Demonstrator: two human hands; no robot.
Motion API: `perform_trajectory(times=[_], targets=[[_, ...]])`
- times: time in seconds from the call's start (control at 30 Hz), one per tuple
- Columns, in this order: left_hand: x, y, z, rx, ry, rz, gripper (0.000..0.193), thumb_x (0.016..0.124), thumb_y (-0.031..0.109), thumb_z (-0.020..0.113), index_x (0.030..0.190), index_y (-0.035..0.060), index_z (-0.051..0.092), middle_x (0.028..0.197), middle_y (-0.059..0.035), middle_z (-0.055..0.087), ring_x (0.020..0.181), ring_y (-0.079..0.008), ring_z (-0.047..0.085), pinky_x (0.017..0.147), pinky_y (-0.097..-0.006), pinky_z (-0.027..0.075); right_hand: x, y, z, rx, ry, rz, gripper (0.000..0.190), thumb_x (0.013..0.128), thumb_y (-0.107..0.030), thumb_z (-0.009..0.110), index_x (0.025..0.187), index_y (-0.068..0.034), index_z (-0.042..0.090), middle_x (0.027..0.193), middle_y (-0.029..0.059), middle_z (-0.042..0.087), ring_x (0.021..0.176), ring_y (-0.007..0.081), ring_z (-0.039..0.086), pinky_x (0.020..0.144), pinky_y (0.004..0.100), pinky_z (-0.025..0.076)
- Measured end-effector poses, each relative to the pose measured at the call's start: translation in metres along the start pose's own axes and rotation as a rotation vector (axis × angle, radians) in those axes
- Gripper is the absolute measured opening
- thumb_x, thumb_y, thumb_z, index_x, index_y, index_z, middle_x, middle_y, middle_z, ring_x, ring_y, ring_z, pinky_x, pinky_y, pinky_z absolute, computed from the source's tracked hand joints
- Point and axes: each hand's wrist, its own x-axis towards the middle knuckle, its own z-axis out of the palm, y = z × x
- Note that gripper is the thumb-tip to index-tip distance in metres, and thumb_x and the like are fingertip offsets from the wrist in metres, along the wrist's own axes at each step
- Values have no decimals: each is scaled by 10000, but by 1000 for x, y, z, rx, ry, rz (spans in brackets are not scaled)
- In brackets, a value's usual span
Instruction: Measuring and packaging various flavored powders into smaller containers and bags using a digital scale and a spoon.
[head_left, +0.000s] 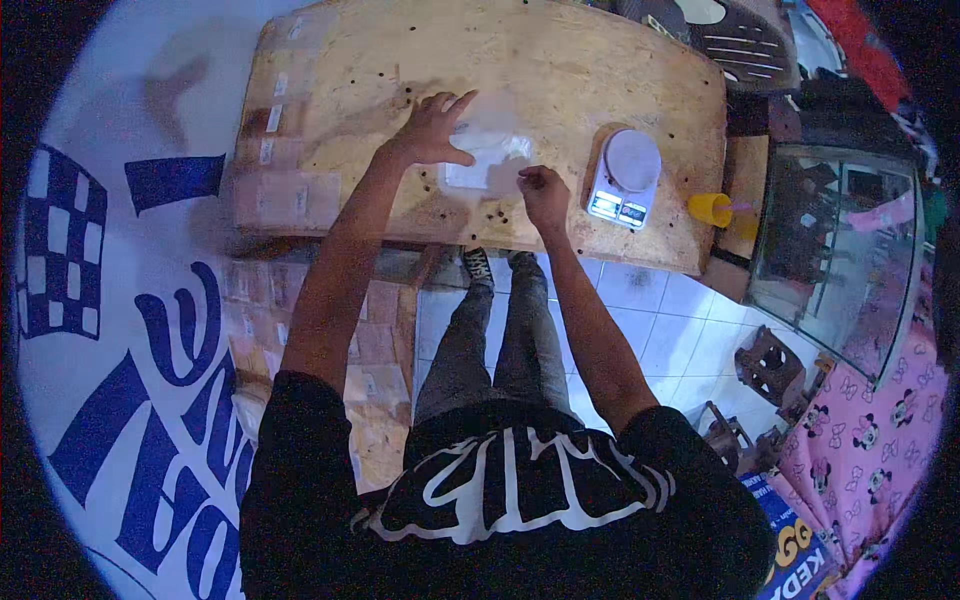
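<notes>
On the wooden tabletop (570, 67) in front of me lies a flat, whitish, see-through plastic bag (469, 171). My left hand (429, 135) is over its left side, thumb and fingers spread wide, with nothing in its grasp. At the bag's right edge, my right hand (546, 196) is curled with thumb and fingertips together. Whether those fingertips pinch anything is too small to make out. Right of this hand stands a white digital kitchen scale (624, 180) with a round platform and a lit display. Several small dark beans (491, 217) are scattered near the table's front edge.
A yellow cup (709, 210) is tipped toward the right edge of the table. Beyond it stands a glass case (832, 247). Clear-taped panels (281, 191) cover the table's left end. Brown plastic stools (769, 364) and pink patterned cloth (862, 457) are at lower right.
</notes>
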Motion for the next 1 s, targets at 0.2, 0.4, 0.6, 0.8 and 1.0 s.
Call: perform_trajectory(times=[0.2, 0.4, 0.6, 0.8, 1.0], targets=[[25, -26, 5, 98, -133, -24, 863, 665, 490, 700, 1380, 194, 316, 1355, -197, 379, 1244, -395, 354, 1025, -526, 269, 0, -5, 5, -115, -29, -199, 257, 707, -33, 599, 950, -81, 665, 993, 143, 610, 742, 261, 627, 708, 328, 517], [44, -17, -10, 68, -281, 4, 416, 841, 251, 512, 1231, 106, 507, 1175, -164, 562, 1097, -304, 536, 935, -406, 421, -8, -5, 1, -87, -3, -98, 269, 723, -44, 608, 987, -72, 653, 1018, 165, 570, 718, 243, 629, 695, 313, 524], [74, -12, -31, 167, -120, 124, 340, 778, 154, 514, 1104, 80, 574, 1074, -181, 606, 986, -344, 585, 867, -463, 449, -10, -1, 3, -108, 73, -209, 249, 739, -104, 631, 985, -71, 635, 1028, 137, 600, 917, 263, 592, 751, 360, 496], [105, 8, -26, 168, -371, -12, 279, 731, 146, 578, 1007, 109, 570, 1061, -116, 619, 994, -317, 580, 867, -480, 426, -18, -7, 7, -203, 69, -190, 299, 723, -125, 645, 1014, -60, 613, 1039, 155, 596, 1021, 340, 536, 876, 409, 436], [98, 1, 9, 334, -64, -40, 413, 812, 206, 578, 1209, 161, 475, 1224, -101, 522, 1171, -295, 460, 951, -565, 344, -15, 2, 5, -70, 50, -152, 324, 729, -123, 656, 1046, -77, 609, 1038, 164, 587, 987, 330, 557, 837, 403, 466]])
